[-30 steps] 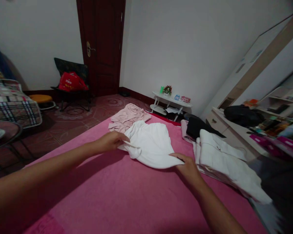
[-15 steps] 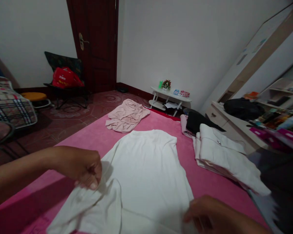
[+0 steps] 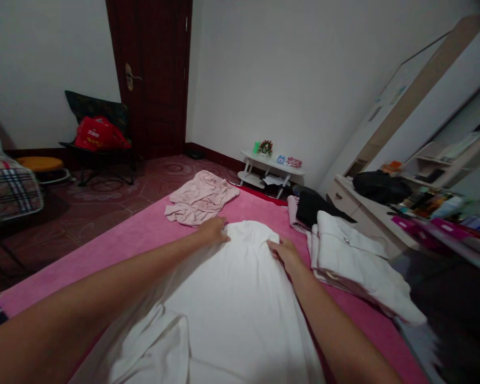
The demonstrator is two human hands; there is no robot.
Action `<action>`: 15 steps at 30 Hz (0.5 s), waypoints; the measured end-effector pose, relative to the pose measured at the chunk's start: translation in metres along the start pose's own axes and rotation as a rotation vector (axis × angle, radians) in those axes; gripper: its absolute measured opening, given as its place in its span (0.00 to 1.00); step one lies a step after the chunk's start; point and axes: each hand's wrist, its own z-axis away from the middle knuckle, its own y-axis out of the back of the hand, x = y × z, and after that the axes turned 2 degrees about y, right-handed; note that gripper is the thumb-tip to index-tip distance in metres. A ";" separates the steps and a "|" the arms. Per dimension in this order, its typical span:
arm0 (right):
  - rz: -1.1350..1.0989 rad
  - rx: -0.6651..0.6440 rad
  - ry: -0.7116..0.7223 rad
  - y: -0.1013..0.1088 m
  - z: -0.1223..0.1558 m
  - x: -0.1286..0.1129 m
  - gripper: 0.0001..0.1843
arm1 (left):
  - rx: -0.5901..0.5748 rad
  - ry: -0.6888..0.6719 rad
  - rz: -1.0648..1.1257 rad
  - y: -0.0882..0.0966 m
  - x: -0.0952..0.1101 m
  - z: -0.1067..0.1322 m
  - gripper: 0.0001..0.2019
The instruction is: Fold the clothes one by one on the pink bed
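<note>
A white long-sleeved shirt [image 3: 240, 304] lies spread on the pink bed cover [image 3: 116, 256], one sleeve folded over its near left part. My left hand [image 3: 214, 232] pinches the shirt's far left corner. At the far right corner, my right hand [image 3: 285, 253] grips the fabric between thumb and fingers. The far edge bunches and lifts a little between both hands. A crumpled pale pink garment [image 3: 202, 197] rests just beyond my left hand. Right of my right hand sits a stack of folded white clothes [image 3: 352, 256].
Behind the white stack lie folded black clothes [image 3: 318, 208]. A small white table [image 3: 272, 166] with a flower pot stands by the wall. A cluttered dresser [image 3: 368, 208] borders the bed's right side. On the left, a chair holds a red bag [image 3: 100, 133].
Both hands have moved away from me, from the near part of the shirt to its far corners, and taken hold there. The shirt's far edge has drawn narrower.
</note>
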 end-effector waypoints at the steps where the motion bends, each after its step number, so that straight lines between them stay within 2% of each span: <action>1: 0.023 -0.009 0.045 -0.001 0.004 -0.002 0.07 | -0.008 -0.004 -0.010 -0.003 0.004 -0.001 0.26; 3: 0.137 -0.023 0.282 0.001 0.020 -0.009 0.08 | -0.021 -0.024 -0.010 -0.001 0.008 0.004 0.15; 5: 0.353 -0.124 0.676 0.010 0.046 -0.014 0.15 | 0.013 -0.120 -0.014 0.007 0.007 0.018 0.11; 7: 0.581 -0.349 1.046 0.023 0.076 -0.013 0.20 | 0.100 -0.353 -0.067 0.019 0.002 0.040 0.10; 9: 0.686 -0.551 1.210 0.037 0.100 -0.005 0.22 | 0.146 -0.653 -0.145 0.030 -0.006 0.067 0.09; 10: 0.694 -0.576 1.227 0.044 0.107 0.000 0.23 | 0.126 -0.776 -0.175 0.035 -0.010 0.081 0.08; 12: 0.667 -0.478 1.129 0.054 0.113 0.010 0.23 | 0.018 -0.894 -0.186 0.043 -0.016 0.104 0.09; 15: 0.653 -0.305 0.828 0.057 0.107 0.017 0.24 | -0.116 -0.848 -0.140 0.046 -0.021 0.125 0.09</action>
